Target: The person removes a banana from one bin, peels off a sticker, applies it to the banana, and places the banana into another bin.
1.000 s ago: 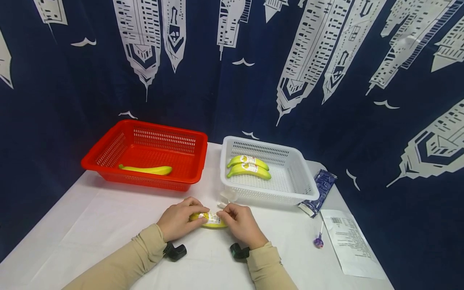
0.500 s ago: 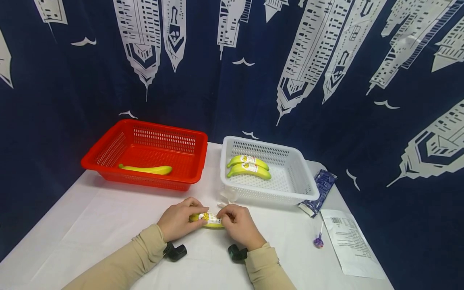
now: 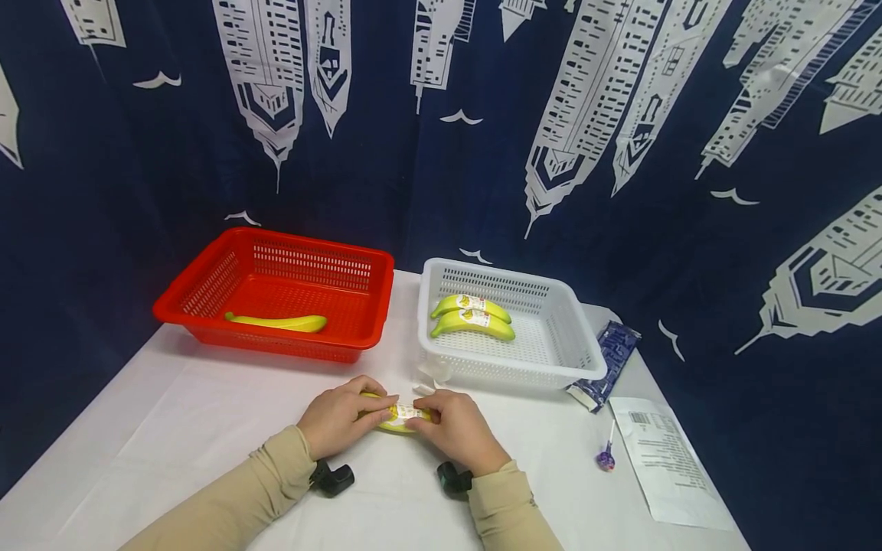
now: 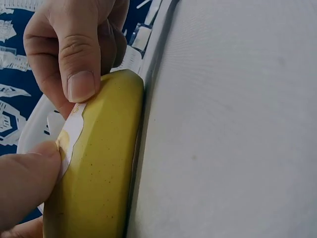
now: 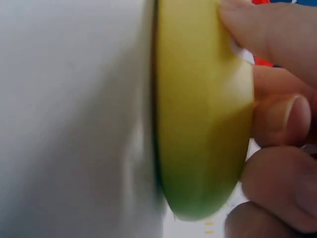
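In the head view a yellow toy-like banana (image 3: 394, 428) lies on the table between both hands, a white label (image 3: 406, 412) with a banana picture along its top. My left hand (image 3: 343, 417) holds its left end, fingers behind and thumb near the label. My right hand (image 3: 460, 430) grips the right end, its thumb at the label's edge. In the left wrist view both thumbs touch the label, which lies against the banana (image 4: 101, 163). The right wrist view has the banana's green tip (image 5: 195, 203) beside the curled right fingers (image 5: 277, 173).
A red basket (image 3: 276, 348) at the back left holds one banana. The white basket (image 3: 510, 370) at the back right holds two labelled bananas. Pale scraps (image 3: 436, 373) lie before it. On the right are a blue packet (image 3: 609, 363), a lollipop (image 3: 605, 460) and a printed sheet (image 3: 668, 459).
The right hand first draws slightly left over the label, then shifts back right, its thumb now spread along the banana's front. The left thumb has moved a little up. Baskets stay put.
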`<action>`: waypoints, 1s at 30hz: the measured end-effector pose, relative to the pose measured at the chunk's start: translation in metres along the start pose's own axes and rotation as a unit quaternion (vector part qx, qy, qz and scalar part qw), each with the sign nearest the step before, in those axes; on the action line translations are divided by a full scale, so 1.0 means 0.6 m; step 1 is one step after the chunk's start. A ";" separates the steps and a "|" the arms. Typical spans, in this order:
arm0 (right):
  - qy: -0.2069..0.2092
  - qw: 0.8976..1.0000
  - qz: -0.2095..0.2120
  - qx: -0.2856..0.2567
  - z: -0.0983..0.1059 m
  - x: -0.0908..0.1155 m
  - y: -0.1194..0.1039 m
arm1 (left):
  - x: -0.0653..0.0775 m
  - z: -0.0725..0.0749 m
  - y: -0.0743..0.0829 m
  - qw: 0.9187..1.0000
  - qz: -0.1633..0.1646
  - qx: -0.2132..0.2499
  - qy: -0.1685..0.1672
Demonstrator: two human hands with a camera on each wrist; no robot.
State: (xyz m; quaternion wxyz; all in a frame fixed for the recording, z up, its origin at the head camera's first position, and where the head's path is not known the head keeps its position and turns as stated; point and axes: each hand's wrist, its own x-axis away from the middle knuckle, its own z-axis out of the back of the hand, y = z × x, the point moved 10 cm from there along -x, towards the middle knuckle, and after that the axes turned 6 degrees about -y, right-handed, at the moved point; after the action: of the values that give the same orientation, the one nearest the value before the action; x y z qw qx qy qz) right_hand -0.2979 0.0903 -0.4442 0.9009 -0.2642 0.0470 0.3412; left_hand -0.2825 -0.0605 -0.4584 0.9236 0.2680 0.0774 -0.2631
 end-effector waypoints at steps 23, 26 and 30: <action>-0.052 0.994 -0.066 -0.063 0.006 0.007 0.039 | -0.002 0.002 -0.017 0.998 0.045 0.049 -0.007; -0.052 0.994 -0.070 -0.069 0.004 0.008 0.040 | -0.002 0.002 -0.015 0.998 0.034 0.044 -0.006; -0.050 0.995 -0.057 -0.062 0.001 0.008 0.036 | -0.002 0.002 -0.012 0.999 0.018 0.036 0.000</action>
State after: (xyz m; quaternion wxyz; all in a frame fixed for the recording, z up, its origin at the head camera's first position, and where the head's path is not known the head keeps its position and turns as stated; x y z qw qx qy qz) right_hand -0.3079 0.1069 -0.4545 0.9018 -0.3049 -0.0342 0.3043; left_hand -0.2871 -0.0659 -0.4602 0.9178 0.3025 0.0628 -0.2493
